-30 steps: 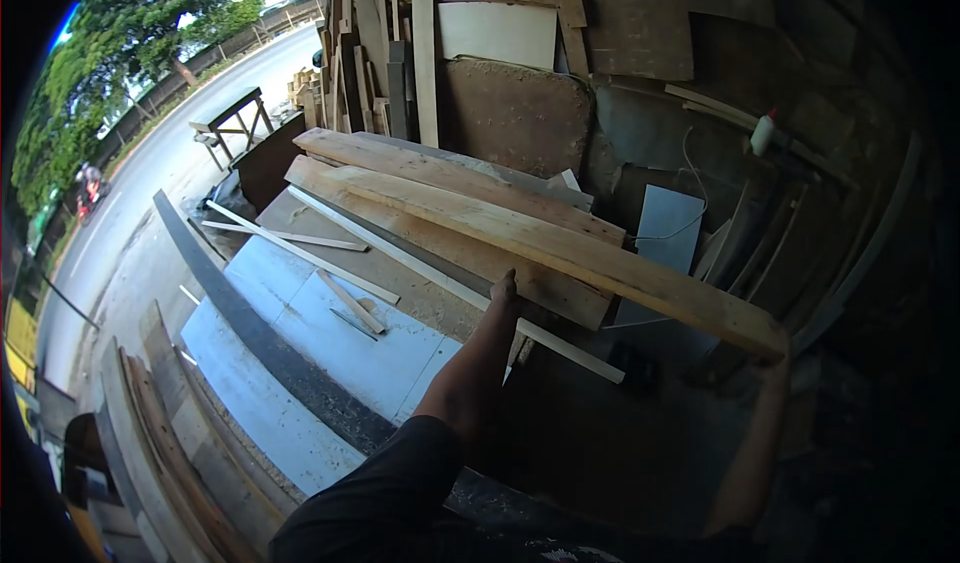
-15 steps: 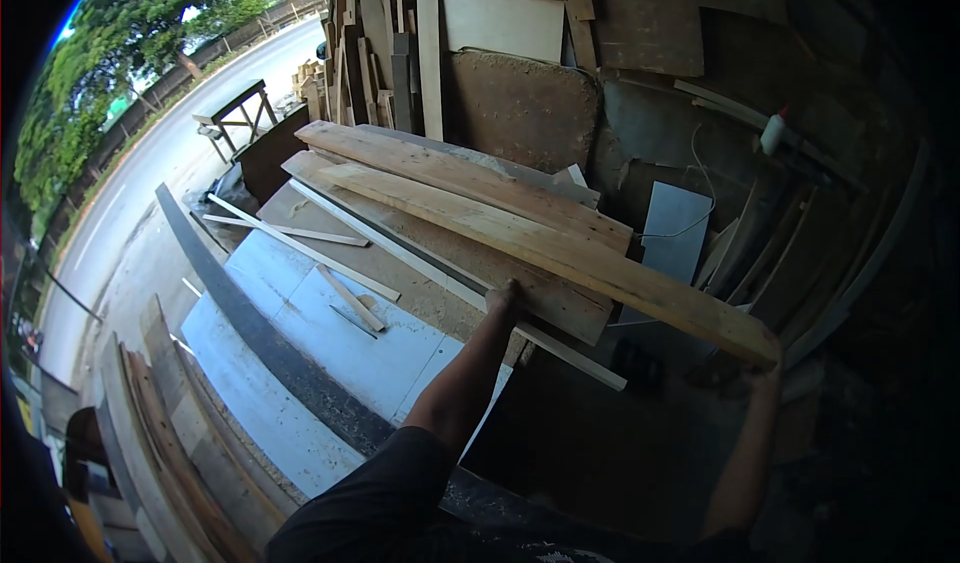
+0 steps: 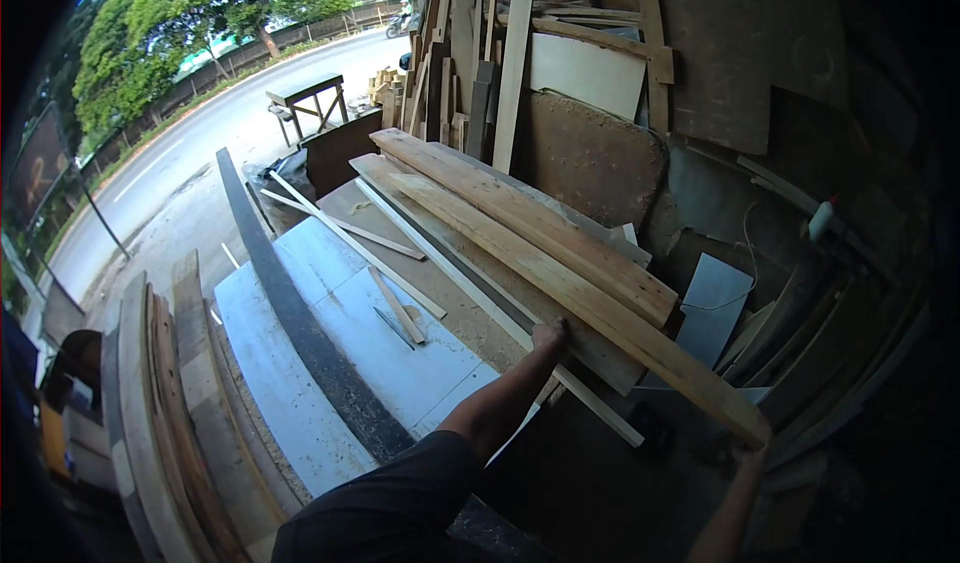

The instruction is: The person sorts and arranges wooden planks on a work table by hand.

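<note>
A long pale plank [image 3: 580, 290] lies slanted over a wider wooden board [image 3: 598, 355]. My right hand [image 3: 752, 445] is closed around the plank's near end, with some fingers hidden beneath it. My left hand [image 3: 549, 336] is closed at the near edge of the wider board; its fingertips are out of sight under the wood. Beyond these two rests another thick plank [image 3: 530, 218]. A thin white strip [image 3: 450, 268] runs along the near side of the boards, passing by my left hand.
White panels [image 3: 350, 313] lie to the left, crossed by a long dark strip [image 3: 300, 293] and several thin sticks [image 3: 397, 305]. Old planks [image 3: 200, 363] stand farther left. Sheets and timber [image 3: 590, 143] lean at the back. A road [image 3: 180, 153] with a small wooden stand [image 3: 305, 103] lies beyond.
My view has turned, shifting the scene rightward and somewhat down. The pale plank's near end, with my right hand on it, has come lower and closer in. My left hand stays at the board edge.
</note>
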Demonstrator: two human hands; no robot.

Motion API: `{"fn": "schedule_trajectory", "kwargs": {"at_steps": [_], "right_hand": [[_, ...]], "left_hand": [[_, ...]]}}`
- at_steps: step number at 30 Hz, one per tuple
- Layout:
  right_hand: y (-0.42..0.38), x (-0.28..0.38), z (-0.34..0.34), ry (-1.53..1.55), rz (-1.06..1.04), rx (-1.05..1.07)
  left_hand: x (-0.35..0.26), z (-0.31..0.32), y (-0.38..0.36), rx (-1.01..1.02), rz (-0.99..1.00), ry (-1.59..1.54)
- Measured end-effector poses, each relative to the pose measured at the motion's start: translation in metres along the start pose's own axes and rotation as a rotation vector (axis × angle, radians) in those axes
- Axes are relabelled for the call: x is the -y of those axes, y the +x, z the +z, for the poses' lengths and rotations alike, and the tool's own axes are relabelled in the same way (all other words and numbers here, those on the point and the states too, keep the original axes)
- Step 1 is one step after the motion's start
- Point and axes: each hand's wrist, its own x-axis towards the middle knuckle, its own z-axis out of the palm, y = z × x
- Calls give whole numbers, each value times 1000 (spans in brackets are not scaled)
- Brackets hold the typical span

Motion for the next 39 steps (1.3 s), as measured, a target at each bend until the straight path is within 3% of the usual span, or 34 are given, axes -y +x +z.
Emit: {"fn": "schedule_trajectory", "kwargs": {"at_steps": [2,5,7,9,11,13,16,17,20,25,29,30,33,36,39], "right_hand": [[-47,16,36,189,262,-56],[-34,7,33,203,254,33],[-38,11,60,179,210,-25],[-36,12,73,159,187,-48],[-15,0,79,146,181,-27],[2,-23,82,26,63,-24],[-12,-28,110,51,110,36],[-31,-19,131,90,164,58],[-9,-56,149,-45,11,280],[-1,-113,209,-345,194,169],[-13,-143,266,-662,200,64],[0,-150,258,-559,215,147],[-6,-139,257,-578,299,115],[4,-138,240,-707,263,204],[-22,-140,221,-665,78,64]], "left_hand": [[1,9,6,12,18,-6],[-9,35,45,163,54,-29],[-6,53,64,238,57,-85],[0,38,40,184,632,606],[1,17,41,270,860,923],[6,-4,56,524,734,846],[30,-10,69,764,-212,-532],[30,-17,66,721,-198,-509],[16,-34,37,589,-144,-467],[13,-56,7,445,-59,-417],[31,-117,-47,585,36,-381],[38,-132,-60,628,62,-371],[69,-158,-91,682,88,-289],[80,-182,-125,691,131,-149],[98,-218,-144,667,223,-44]]}}
